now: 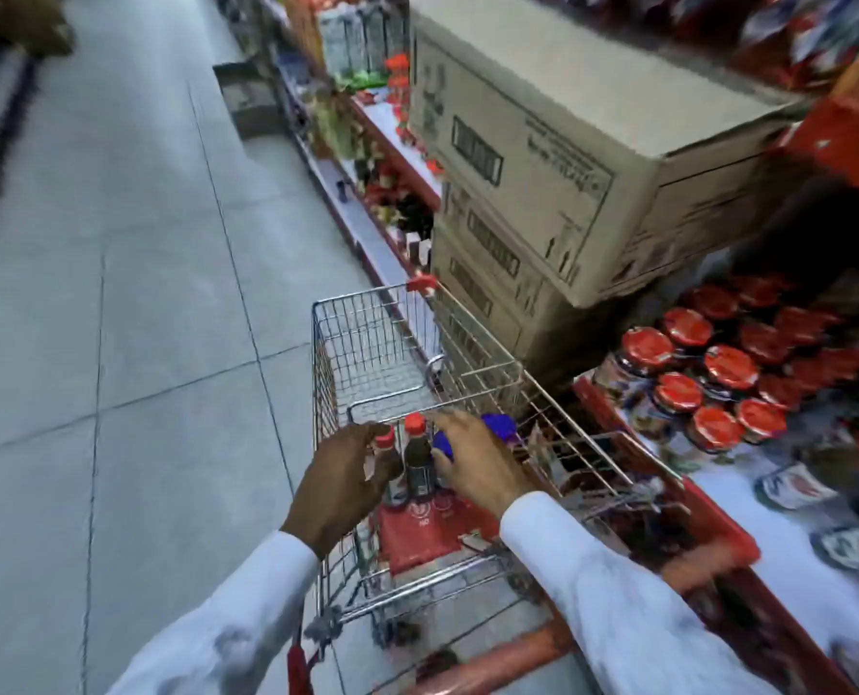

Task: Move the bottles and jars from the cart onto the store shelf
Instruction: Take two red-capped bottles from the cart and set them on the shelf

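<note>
In the wire cart (367,343), our left hand (337,489) seemingly grips a red-capped bottle (386,464); our right hand (472,459), fingers spread, hovers beside a dark red-capped bottle (417,459).

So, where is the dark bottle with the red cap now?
The dark bottle stands upright in the cart, between the left hand and right hand.

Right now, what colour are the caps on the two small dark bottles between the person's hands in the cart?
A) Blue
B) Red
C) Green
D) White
B. Both dark bottles standing upright in the cart carry red caps; the left hand closes around one of them, and the right hand reaches in beside the other.
</note>
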The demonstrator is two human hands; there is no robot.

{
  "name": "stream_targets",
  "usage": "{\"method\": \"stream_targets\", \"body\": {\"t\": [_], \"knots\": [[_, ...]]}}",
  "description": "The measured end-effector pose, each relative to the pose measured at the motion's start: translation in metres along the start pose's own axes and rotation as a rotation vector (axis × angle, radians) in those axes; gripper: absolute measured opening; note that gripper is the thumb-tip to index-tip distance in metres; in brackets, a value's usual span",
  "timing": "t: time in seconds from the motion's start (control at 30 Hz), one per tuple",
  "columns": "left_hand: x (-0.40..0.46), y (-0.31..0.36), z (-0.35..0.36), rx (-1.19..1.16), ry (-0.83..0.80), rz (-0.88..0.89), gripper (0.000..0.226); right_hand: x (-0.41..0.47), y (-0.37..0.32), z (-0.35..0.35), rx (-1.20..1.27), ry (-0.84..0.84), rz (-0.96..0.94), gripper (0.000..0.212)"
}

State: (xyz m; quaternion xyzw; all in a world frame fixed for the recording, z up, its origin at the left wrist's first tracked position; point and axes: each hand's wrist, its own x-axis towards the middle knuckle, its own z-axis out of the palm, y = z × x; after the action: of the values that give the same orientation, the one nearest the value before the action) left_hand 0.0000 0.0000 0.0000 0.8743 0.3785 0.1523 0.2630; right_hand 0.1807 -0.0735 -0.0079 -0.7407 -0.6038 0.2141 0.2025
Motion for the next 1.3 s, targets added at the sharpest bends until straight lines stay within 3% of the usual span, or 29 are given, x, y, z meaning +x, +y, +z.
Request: {"method": "stream_targets", "body": {"t": [0.13, 0.33, 0.53, 0.73, 0.97, 1.3], "knots": [[0.012, -0.009, 0.017, 0.008, -0.056, -0.035, 0.031, 0.021, -0.005, 0.012, -0.083, -0.11, -0.022, 0.06], [0.015, -0.02, 0.028, 0.0, -0.028, -0.024, 0.037, 0.034, -0.005, 0.022, -0.221, -0.128, -0.036, 0.052], [0.013, -0.019, 0.024, -0.015, -0.071, -0.034, 0.03, 0.02, 0.0, 0.018, -0.036, -0.078, 0.075, 0.036], [0.006, 0.009, -0.007, -0.019, -0.058, 0.12, 0.027, -0.019, -0.007, -0.034, 0.133, 0.164, 0.148, 0.039], [0.034, 0.121, -0.049, -0.129, -0.049, 0.295, 0.044, -0.104, -0.01, -0.134, 0.241, 0.487, 0.233, 0.038], [0.061, 0.285, 0.015, -0.427, -0.153, 0.506, 0.039, -0.242, 0.049, -0.219, 0.155, 0.82, 0.437, 0.04]]}}
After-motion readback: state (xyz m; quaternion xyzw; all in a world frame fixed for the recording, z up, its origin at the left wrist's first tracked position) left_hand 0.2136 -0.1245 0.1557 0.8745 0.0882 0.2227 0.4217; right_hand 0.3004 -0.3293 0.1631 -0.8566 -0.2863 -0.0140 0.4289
